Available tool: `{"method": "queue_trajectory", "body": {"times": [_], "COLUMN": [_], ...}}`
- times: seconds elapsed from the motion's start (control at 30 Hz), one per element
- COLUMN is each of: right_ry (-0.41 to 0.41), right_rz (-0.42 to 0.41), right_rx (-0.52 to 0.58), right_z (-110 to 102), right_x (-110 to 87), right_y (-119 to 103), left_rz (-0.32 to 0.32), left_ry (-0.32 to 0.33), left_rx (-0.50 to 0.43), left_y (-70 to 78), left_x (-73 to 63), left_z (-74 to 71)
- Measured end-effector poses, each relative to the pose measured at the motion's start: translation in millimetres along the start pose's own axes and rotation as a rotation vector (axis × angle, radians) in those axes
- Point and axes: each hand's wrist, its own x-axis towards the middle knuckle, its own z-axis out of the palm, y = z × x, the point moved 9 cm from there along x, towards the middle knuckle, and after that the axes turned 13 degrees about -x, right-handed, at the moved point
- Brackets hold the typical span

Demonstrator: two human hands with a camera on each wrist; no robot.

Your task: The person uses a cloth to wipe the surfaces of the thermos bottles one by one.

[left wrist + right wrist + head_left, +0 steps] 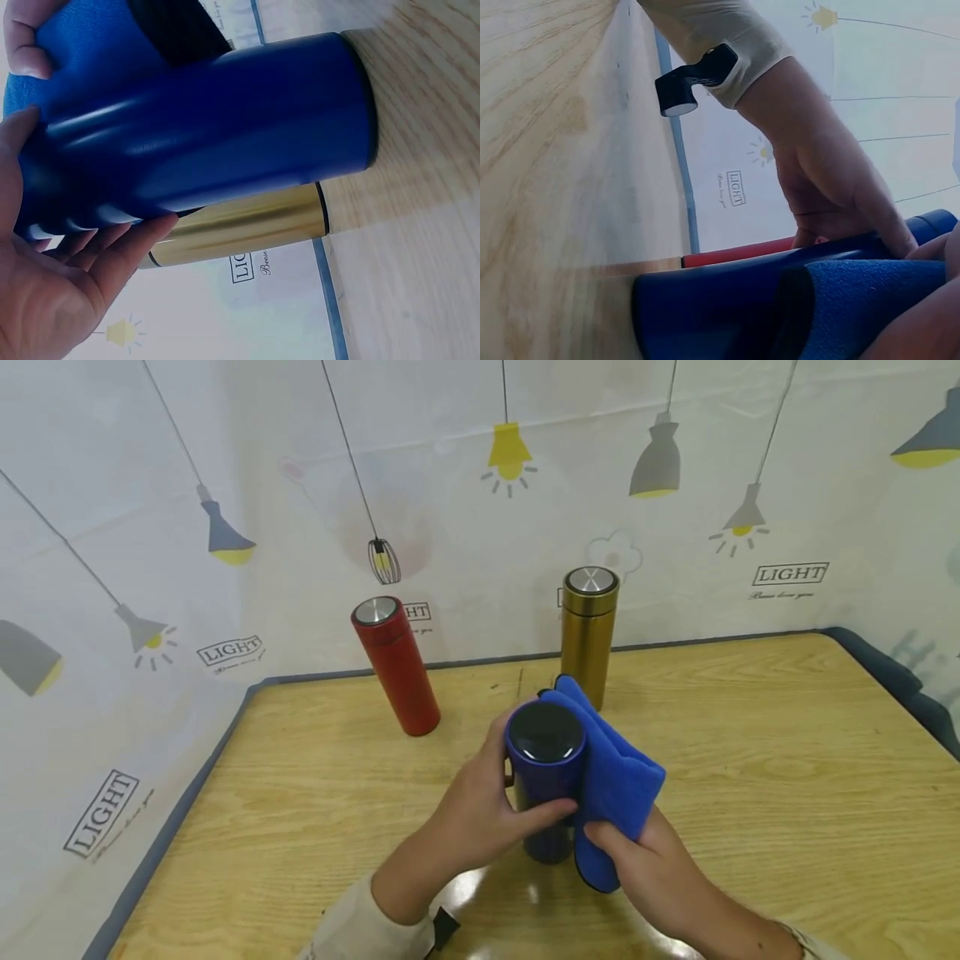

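Observation:
A blue thermos bottle [542,783] with a glossy dark lid stands roughly upright near the middle of the table. My left hand [472,806] grips its upper part, thumb across the near side and fingers round the back. In my right hand [663,872], a folded blue cloth [622,781] with dark edging is held against the bottle's right side, thumb on the near face. The left wrist view shows the smooth body of the blue bottle [240,124] down to its dark base. Whether that base touches the table cannot be told.
A red thermos bottle [401,672] stands at the back left of the wooden table [750,760]. Behind the cloth is a gold thermos bottle [588,639]. A white lamp-print sheet [465,552] hangs behind the table and along its left side.

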Motion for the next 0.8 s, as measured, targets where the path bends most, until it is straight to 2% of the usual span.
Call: {"method": "queue_trajectory", "body": {"times": [0.17, 0.3, 0.53, 0.6, 0.8], "right_ry": [0.007, 0.002, 0.05, 0.074, 0.107], "right_rz": [0.005, 0.025, 0.116, 0.088, -0.095], "right_rx": [0.0, 0.005, 0.034, 0.055, 0.162], "right_z": [5, 8, 2, -2, -10], "right_x": [2.1, 3.2, -0.5, -2.3, -7.7], "right_y": [5, 11, 20, 17, -1], "left_rz": [-0.016, -0.008, -0.009, -0.002, 0.005], "left_ry": [-0.006, -0.002, -0.049, -0.064, -0.056], "left_rx": [-0.03, -0.016, -0.018, -0.016, -0.012], "left_y": [-1.9, -3.3, -6.3, -5.9, -4.6], "left_x": [-1.2, -1.4, 0.6, 1.3, 1.3], "left_z": [-0.8, -1.2, 3.8, 4.9, 2.2]}}
